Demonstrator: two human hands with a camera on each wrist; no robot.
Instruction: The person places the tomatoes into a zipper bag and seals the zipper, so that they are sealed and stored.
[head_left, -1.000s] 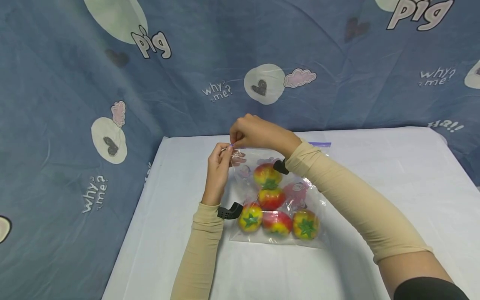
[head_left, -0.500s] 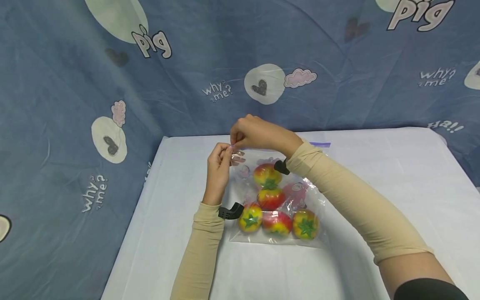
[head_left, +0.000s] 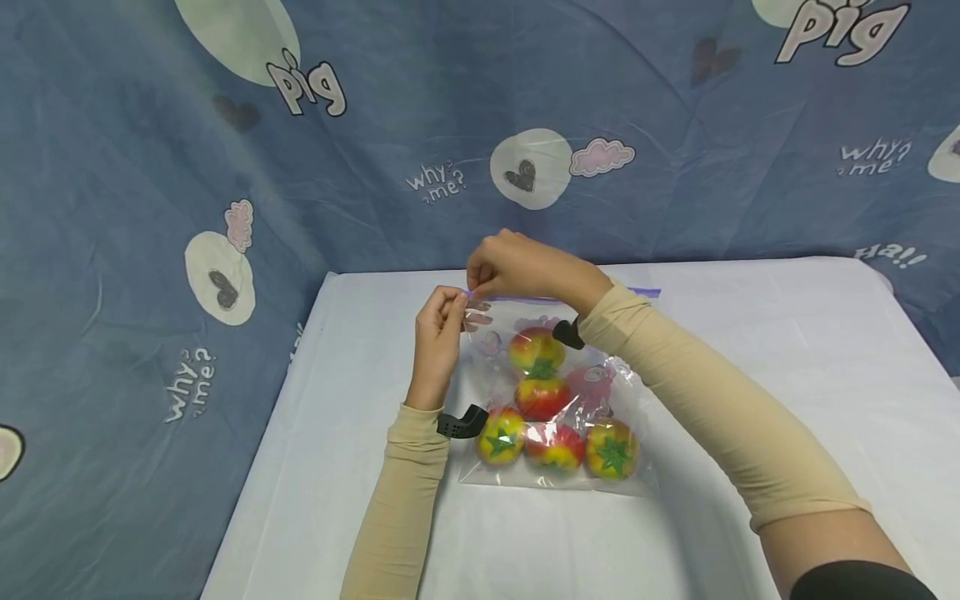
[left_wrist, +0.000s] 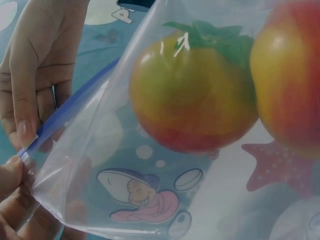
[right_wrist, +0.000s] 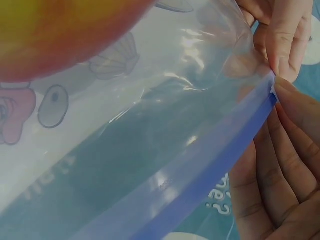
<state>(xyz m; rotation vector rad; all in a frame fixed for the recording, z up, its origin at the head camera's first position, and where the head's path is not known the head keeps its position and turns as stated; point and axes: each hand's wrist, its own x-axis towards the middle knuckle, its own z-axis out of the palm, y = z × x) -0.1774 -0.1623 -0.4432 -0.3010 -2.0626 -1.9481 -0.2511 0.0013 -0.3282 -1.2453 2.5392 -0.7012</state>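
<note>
A clear zip bag with a blue-purple zip strip lies on the white table, its top edge lifted. Several red-and-yellow tomato-shaped fruits with green leafy tops are inside it. My left hand pinches the bag's upper left corner between thumb and fingers. Just right of it, my right hand pinches the zip strip, crossing over from the right. Up close in the right wrist view, the fingertips of both hands nearly meet at the strip's end. My right forearm hides part of the bag's right side.
The white table stretches around the bag on all sides. Behind and to the left hangs a blue patterned cloth, close to the table's back edge. Black wrist cameras sit near the bag.
My right hand has shifted slightly right along the strip, away from the left hand, and more purple shows between them. The left hand and the fruits stay nearly in place.
</note>
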